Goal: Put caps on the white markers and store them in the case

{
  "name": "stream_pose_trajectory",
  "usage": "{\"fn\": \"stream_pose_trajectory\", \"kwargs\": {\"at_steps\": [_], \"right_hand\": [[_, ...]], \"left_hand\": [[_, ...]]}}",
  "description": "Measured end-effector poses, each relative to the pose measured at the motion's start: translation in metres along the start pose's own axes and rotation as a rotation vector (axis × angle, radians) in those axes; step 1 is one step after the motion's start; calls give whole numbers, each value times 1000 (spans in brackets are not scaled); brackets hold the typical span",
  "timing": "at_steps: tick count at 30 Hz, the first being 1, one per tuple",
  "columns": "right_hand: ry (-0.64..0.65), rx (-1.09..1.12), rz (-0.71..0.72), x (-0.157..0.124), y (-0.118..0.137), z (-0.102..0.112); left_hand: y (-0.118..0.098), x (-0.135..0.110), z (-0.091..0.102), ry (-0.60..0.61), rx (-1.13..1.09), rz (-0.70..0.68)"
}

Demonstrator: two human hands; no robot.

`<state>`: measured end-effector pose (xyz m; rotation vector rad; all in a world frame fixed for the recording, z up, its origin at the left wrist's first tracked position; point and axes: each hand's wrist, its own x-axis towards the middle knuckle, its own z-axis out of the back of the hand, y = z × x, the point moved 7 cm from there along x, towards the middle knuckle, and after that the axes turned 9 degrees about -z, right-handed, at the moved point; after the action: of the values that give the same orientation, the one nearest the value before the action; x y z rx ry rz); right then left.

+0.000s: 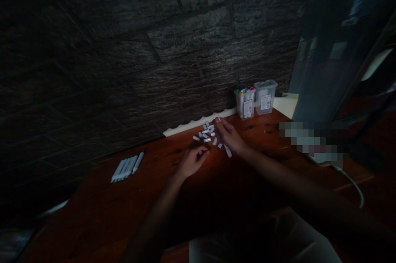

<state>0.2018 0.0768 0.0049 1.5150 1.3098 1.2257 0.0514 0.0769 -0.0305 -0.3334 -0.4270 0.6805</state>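
Note:
On a dark reddish wooden table [99, 209] lies a small heap of white marker caps [206, 132] with coloured ends, close to the wall. My right hand [227, 135] reaches over the heap with its fingers bent down onto the caps; a white marker [228, 151] lies under the wrist. My left hand [192, 160] hovers just in front of the heap, fingers curled in a pinch on something too small to make out. Several white markers [127, 167] lie side by side to the left.
Two clear plastic tubs stand against the dark stone wall: one [245, 102] full of upright markers, the other [265, 96] lidded. A white scalloped strip [198, 122] runs along the wall's foot. A white cable [351, 182] curves at the right, near a curtain [334, 40].

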Motion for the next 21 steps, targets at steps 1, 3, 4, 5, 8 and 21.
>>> {"fn": "stream_pose_trajectory", "kwargs": {"at_steps": [1,3,4,5,8,21], "right_hand": [[-5,9,17,-1,2,0],[-24,25,38,-3,4,0],[-33,26,41,-3,5,0],[-39,19,38,-4,6,0],[-44,-39,-11,-6,6,0],[140,-7,-67,-10,8,-13]], "left_hand": [[0,0,0,3,-5,4],[1,0,-1,3,-12,10],[1,0,-1,1,-12,12],[1,1,-1,0,-11,11],[0,1,0,-6,-1,9],[-3,2,4,-15,1,14]]}}
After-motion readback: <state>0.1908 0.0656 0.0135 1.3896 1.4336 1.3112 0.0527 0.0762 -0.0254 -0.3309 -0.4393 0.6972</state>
